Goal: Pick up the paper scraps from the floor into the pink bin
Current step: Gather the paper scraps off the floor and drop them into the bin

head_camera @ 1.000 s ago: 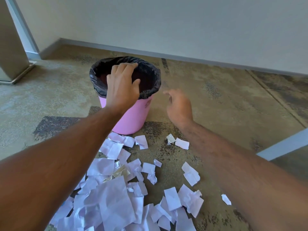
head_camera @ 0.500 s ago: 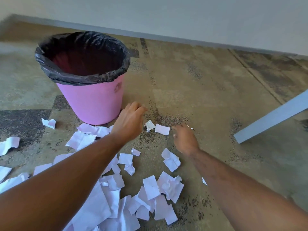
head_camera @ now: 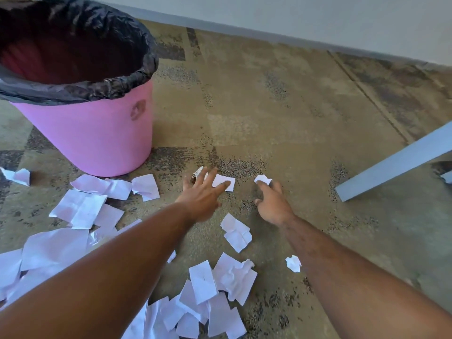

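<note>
The step in hand looks like gathering the scraps that lie farthest out, in the middle of the frame. The left hand (head_camera: 204,195) lies flat with straight, spread fingers over a small white rectangular paper scrap (head_camera: 226,183) and just beside a crumpled, darker-edged scrap (head_camera: 197,174) that peeks out at its fingertips. To do this well, the fingers should probably drag both pieces together against the rough, speckled tan floor (head_camera: 281,113) and curl under an edge, since flat paper on such a surface is hard to pinch from above. The right hand (head_camera: 271,204), right of centre, has its fingers bent down, with their tips on a small white crumpled scrap (head_camera: 263,179); it seems to be pinching it, though whether the scrap is truly gripped or only touched I cannot tell. A crumpled piece should lift easily.

Both forearms reach in from the bottom of the frame and converge towards the centre, palms down, hands low at the floor and near each other but apart.

The round pink plastic bin (head_camera: 93,133), lined with a black bag (head_camera: 80,90), stands at the upper left, near the left hand, so the carry should be short. Many loose white paper scraps (head_camera: 208,289) remain along the lower left and bottom centre, so the job seems far from done. A pale grey bar (head_camera: 396,162) slants in at the right edge.
</note>
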Demonstrator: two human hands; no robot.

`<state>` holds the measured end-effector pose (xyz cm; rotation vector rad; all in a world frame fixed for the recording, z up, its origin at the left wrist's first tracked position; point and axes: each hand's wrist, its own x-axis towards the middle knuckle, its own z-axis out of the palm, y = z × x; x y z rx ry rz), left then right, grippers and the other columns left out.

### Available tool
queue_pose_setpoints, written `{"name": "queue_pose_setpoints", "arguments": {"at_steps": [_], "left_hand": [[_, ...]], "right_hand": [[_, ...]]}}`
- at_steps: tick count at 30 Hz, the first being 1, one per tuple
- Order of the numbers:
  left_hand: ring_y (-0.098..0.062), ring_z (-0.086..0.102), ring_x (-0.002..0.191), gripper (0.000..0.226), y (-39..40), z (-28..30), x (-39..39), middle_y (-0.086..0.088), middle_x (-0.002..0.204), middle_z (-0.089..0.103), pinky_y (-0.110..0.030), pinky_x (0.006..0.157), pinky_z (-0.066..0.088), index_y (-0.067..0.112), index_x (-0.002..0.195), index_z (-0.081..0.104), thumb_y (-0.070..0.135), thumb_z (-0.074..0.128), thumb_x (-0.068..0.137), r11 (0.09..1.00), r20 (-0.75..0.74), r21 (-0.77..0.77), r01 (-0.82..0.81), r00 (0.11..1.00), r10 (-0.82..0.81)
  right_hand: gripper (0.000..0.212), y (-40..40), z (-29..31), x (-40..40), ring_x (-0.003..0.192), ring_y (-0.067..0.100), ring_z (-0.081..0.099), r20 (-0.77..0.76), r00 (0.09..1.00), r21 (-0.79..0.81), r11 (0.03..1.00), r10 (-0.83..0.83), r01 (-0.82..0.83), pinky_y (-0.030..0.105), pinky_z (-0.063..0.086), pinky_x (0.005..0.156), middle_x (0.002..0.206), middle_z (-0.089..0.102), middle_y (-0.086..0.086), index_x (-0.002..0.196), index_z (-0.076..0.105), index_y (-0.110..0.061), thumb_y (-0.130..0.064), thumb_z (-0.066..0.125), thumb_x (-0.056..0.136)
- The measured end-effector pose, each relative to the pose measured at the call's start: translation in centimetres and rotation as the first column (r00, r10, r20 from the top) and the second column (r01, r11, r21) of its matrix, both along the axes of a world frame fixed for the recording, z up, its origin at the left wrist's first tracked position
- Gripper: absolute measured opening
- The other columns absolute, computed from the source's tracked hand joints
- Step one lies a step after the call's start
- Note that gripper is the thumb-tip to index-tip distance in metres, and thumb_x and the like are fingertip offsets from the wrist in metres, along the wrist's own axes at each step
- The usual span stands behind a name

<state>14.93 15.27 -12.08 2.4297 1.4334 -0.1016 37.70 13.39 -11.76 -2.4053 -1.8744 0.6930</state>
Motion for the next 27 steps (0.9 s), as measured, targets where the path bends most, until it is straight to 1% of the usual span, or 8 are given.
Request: {"name": "queue_pose_setpoints", "arguments": {"at_steps": [3,6,8,11,15,19,23,27], "left_hand": [[-0.037,-0.027,0.147,0.072,0.7,-0.6,1.0,-0.01,0.165,-0.017,-0.08,0.106,-0.006,0.039,0.155,0.001,0.028,0.049,0.102,0.998,-0.051,0.045,0.04,0.998,-0.038],[-0.037,-0.032,0.145,0.078,1.6,-1.0,1.5,-0.009,0.164,-0.02,-0.082,0.103,-0.008,0.042,0.155,-0.004,0.026,0.051,0.101,0.999,-0.083,0.03,0.027,0.996,-0.025],[-0.037,-0.032,0.145,0.081,2.3,-1.1,1.6,-0.008,0.164,-0.022,-0.083,0.102,-0.007,0.044,0.154,-0.007,0.025,0.051,0.1,1.0,-0.106,-0.008,0.013,0.994,-0.014],[-0.035,-0.029,0.147,0.078,3.0,-1.2,1.2,-0.006,0.164,-0.023,-0.082,0.104,-0.002,0.045,0.154,-0.006,0.024,0.048,0.101,0.996,-0.144,-0.087,-0.006,0.99,-0.007],[-0.033,-0.022,0.15,0.077,3.5,-1.6,0.6,-0.005,0.165,-0.018,-0.081,0.106,0.003,0.046,0.154,0.003,0.016,0.049,0.101,0.99,-0.119,-0.142,0.006,0.993,-0.023],[-0.031,-0.006,0.153,0.075,3.2,-1.3,-0.1,-0.006,0.166,0.001,-0.074,0.112,0.013,0.036,0.156,0.015,0.004,0.049,0.098,0.996,-0.077,-0.085,0.023,0.997,-0.03],[-0.031,0.013,0.151,0.063,1.8,-0.7,-1.2,-0.007,0.163,0.017,-0.057,0.118,0.024,0.024,0.154,0.032,0.0,0.044,0.097,1.0,0.001,0.015,0.024,1.0,-0.024],[-0.03,0.03,0.14,0.05,0.4,-0.9,-1.8,-0.01,0.153,0.033,-0.044,0.104,0.046,0.014,0.142,0.048,-0.001,0.048,0.094,0.995,0.095,0.098,-0.014,0.995,0.005]], "right_hand": [[0.059,1.0,-0.1,0.0,0.151,0.037,0.016,0.014,1.0,-0.015,1.0,0.006,-0.006,0.05,0.028,0.12,0.166,0.003,0.006,0.154,0.031,-0.031,-0.024,0.054,0.1],[0.061,2.1,-0.2,-0.3,0.154,0.035,0.01,0.005,1.0,-0.059,0.998,0.017,-0.017,0.052,0.026,0.121,0.168,-0.01,0.0,0.156,0.025,-0.036,-0.023,0.05,0.102],[0.062,2.6,0.0,-0.4,0.154,0.036,0.01,0.004,1.0,-0.087,0.996,0.028,-0.028,0.051,0.025,0.121,0.168,-0.012,0.0,0.158,0.021,-0.035,-0.022,0.047,0.103],[0.061,3.3,0.1,-0.5,0.152,0.038,0.014,0.041,0.997,-0.122,0.991,0.065,-0.06,0.051,0.025,0.121,0.169,-0.001,0.003,0.158,0.02,-0.032,-0.024,0.045,0.104],[0.056,3.4,0.1,-0.6,0.146,0.035,0.025,0.053,0.997,-0.119,0.991,0.064,-0.057,0.048,0.03,0.118,0.165,0.017,0.004,0.156,0.031,-0.03,-0.029,0.047,0.102],[0.055,2.2,0.8,-1.5,0.147,0.035,0.026,0.037,0.997,-0.12,0.991,0.062,-0.057,0.05,0.031,0.117,0.164,0.02,0.004,0.151,0.039,-0.023,-0.042,0.05,0.101],[0.077,-0.3,1.7,-3.0,0.142,0.033,0.033,0.065,0.99,-0.145,0.983,0.121,-0.111,0.05,0.037,0.112,0.156,0.03,0.008,0.146,0.046,-0.019,-0.069,0.054,0.089],[0.086,-2.5,2.5,-4.3,0.134,0.033,0.036,0.075,0.973,-0.213,0.957,0.219,-0.199,0.046,0.041,0.105,0.143,0.038,0.009,0.127,0.054,-0.019,-0.083,0.062,0.07]]}}
